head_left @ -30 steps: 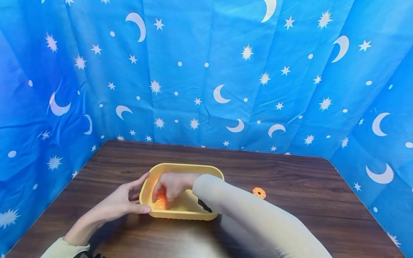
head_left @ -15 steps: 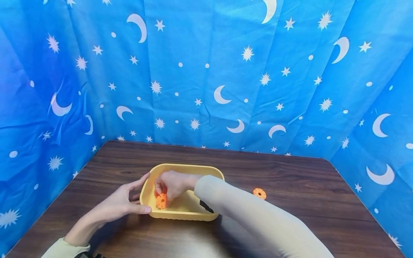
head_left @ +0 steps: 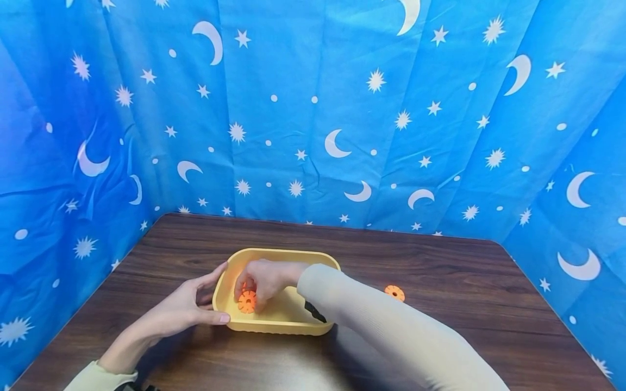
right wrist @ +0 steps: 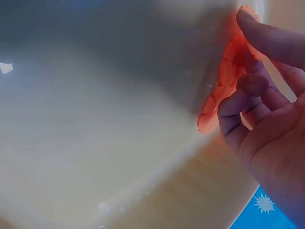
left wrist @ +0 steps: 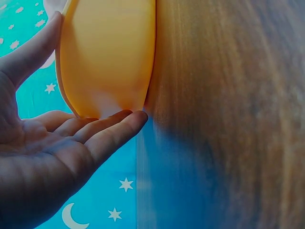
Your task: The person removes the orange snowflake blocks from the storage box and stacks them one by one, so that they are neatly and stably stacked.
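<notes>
My left hand (head_left: 178,308) lies against the left end of a yellow plastic bin (head_left: 281,327), thumb at the near corner and index finger at the far one. Seen from the left wrist, its fairly straight fingers rest along the outside of the bin's end wall (left wrist: 109,57). My right hand (head_left: 266,279) reaches inside the bin at its left end. There its curled thumb and fingers hold an orange notched plastic disc (right wrist: 248,12). More orange notched disc pieces (right wrist: 212,107) overlap beside the fingers. From above, one disc (head_left: 246,302) shows its face and central hole just below the fingers.
A separate orange notched disc (head_left: 394,293) lies on the dark wooden table (head_left: 440,260) right of the bin, just beyond the right sleeve (head_left: 381,320). A blue curtain (head_left: 293,108) with moons and stars stands behind and along both sides of the table.
Inside the bin, the front orange disc has turned from partly covered to a fuller round face, shifting slightly up and right with my right fingers. My left hand and the bin keep their places.
</notes>
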